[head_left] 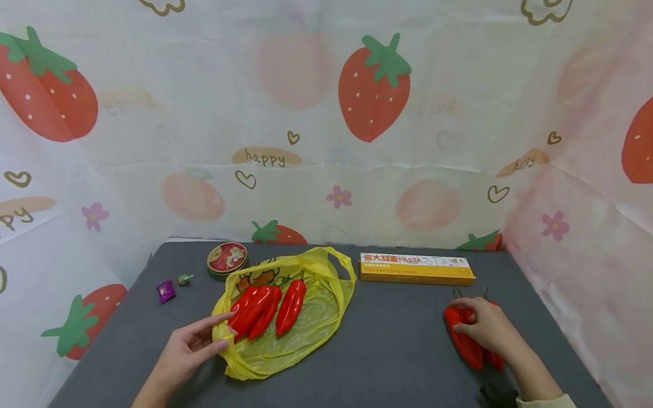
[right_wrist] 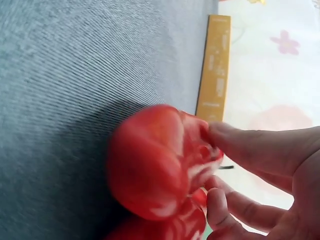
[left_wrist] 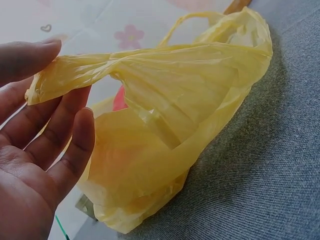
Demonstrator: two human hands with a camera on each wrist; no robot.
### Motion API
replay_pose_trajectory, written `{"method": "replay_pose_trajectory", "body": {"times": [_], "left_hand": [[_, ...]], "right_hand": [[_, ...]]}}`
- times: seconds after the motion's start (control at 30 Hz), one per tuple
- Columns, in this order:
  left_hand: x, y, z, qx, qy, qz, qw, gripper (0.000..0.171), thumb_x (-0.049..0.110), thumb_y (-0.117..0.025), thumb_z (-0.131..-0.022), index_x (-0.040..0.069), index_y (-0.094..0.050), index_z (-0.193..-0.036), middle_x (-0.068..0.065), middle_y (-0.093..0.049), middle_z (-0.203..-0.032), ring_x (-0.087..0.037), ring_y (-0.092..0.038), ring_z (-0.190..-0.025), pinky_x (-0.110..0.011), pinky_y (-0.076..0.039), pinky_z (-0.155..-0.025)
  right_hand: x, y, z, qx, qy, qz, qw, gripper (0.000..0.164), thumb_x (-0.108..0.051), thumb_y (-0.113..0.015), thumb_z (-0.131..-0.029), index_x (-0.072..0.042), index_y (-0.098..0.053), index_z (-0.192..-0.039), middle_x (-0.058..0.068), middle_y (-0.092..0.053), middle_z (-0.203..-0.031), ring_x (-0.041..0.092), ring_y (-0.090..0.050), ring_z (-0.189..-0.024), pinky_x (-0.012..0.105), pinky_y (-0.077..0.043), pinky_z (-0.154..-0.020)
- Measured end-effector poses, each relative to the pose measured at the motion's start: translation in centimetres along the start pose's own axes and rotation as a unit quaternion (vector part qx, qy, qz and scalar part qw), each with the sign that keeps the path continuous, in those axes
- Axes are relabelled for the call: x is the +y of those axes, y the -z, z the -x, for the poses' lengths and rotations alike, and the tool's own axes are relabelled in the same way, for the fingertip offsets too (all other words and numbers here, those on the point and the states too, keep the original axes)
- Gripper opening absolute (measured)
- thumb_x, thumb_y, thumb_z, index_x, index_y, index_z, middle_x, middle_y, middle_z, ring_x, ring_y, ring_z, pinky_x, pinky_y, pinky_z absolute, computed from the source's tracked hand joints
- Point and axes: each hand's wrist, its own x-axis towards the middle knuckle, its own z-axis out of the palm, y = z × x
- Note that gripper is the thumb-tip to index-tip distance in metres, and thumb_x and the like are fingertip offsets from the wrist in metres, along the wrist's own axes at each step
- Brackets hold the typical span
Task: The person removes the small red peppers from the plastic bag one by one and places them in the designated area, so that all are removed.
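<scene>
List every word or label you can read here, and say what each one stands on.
"意大利面PASTA": on the box, upper line.
"Chicken curry sauce": on the same box, lower line.
"happy": on the backdrop, centre and right; at the left edge it is cut to "ppy".
Too small or blurred to read: the box's remaining small print, the marks on the yellow bag, and any lettering on the purple packet or round tin.

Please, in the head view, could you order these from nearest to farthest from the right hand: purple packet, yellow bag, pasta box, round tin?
1. Pasta box, back, right of centre
2. Yellow bag, left of centre
3. Round tin, back left
4. Purple packet, far left
</scene>
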Motion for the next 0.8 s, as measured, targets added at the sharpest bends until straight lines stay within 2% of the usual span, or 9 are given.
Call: {"method": "replay_pose_trajectory", "body": {"times": [0.07, 0.17, 0.23, 0.3, 0.4, 0.63, 0.8], "left_hand": [[0.0, 0.0, 0.0, -0.002, -0.001, 0.002, 1.0000, 0.046, 0.013, -0.070, -0.095, 0.002, -0.059, -0.138, -0.007, -0.066, -0.130, -0.011, -0.068, -0.096, -0.024, -0.059, -0.082], [0.0, -0.1, -0.1, -0.003, -0.003, 0.002, 1.0000, 0.046, 0.013, -0.070, -0.096, 0.001, -0.059, -0.139, -0.007, -0.067, -0.129, -0.011, -0.068, -0.096, -0.024, -0.059, -0.081], [0.0, -0.1, -0.1, -0.005, -0.004, 0.000, 1.0000, 0.046, 0.013, -0.070, -0.096, 0.001, -0.059, -0.139, -0.008, -0.067, -0.129, -0.012, -0.067, -0.094, -0.024, -0.059, -0.081], [0.0, 0.0, -0.1, -0.004, -0.003, -0.002, 1.0000, 0.046, 0.014, -0.069, -0.096, 0.002, -0.059, -0.139, -0.009, -0.067, -0.126, -0.012, -0.066, -0.092, -0.024, -0.059, -0.080], [0.0, 0.1, 0.0, -0.001, -0.003, -0.004, 1.0000, 0.046, 0.013, -0.070, -0.096, 0.002, -0.059, -0.139, -0.011, -0.067, -0.123, -0.014, -0.065, -0.090, -0.025, -0.059, -0.078], [-0.1, 0.1, -0.1, 0.000, 0.004, -0.005, 1.0000, 0.046, 0.015, -0.070, -0.096, 0.004, -0.059, -0.139, -0.011, -0.066, -0.128, -0.013, -0.066, -0.094, -0.024, -0.059, -0.080], [-0.2, -0.1, -0.2, 0.002, -0.002, -0.002, 1.0000, 0.046, 0.014, -0.071, -0.095, 0.003, -0.059, -0.138, -0.010, -0.068, -0.121, -0.014, -0.065, -0.090, -0.025, -0.060, -0.078]], "right_hand": [[-0.1, 0.3, 0.1, 0.006, 0.000, 0.000, 1.000, 0.050, -0.021, -0.084, -0.082, -0.007, -0.068, -0.127, 0.014, -0.061, -0.106, 0.022, -0.050, -0.077, 0.036, -0.042, -0.064], [-0.5, 0.7, 0.3, 0.029, 0.014, -0.001, 0.999, 0.051, -0.024, -0.084, -0.082, -0.007, -0.068, -0.127, 0.018, -0.064, -0.114, 0.029, -0.057, -0.088, 0.043, -0.050, -0.071], [-1.0, 0.9, 0.4, 0.037, 0.023, -0.007, 0.999, 0.050, -0.025, -0.083, -0.083, -0.007, -0.068, -0.127, 0.017, -0.065, -0.113, 0.029, -0.058, -0.091, 0.045, -0.051, -0.073], [-1.7, 1.1, 0.4, 0.043, 0.029, -0.014, 0.999, 0.049, -0.026, -0.083, -0.084, -0.008, -0.067, -0.128, 0.015, -0.065, -0.110, 0.028, -0.059, -0.092, 0.043, -0.052, -0.073], [-3.0, 1.2, 0.3, 0.042, 0.040, -0.032, 0.998, 0.050, -0.027, -0.082, -0.085, -0.008, -0.066, -0.129, 0.010, -0.063, -0.103, 0.021, -0.055, -0.085, 0.035, -0.047, -0.067], [-6.2, 0.4, -0.4, 0.043, 0.057, -0.059, 0.996, 0.051, -0.028, -0.083, -0.084, -0.012, -0.067, -0.129, 0.013, -0.065, -0.119, 0.023, -0.063, -0.094, 0.033, -0.052, -0.070], [-8.8, -0.5, -1.5, 0.043, 0.084, -0.082, 0.992, 0.049, -0.022, -0.084, -0.083, -0.012, -0.068, -0.128, 0.014, -0.066, -0.125, 0.022, -0.066, -0.094, 0.033, -0.055, -0.070]]}}
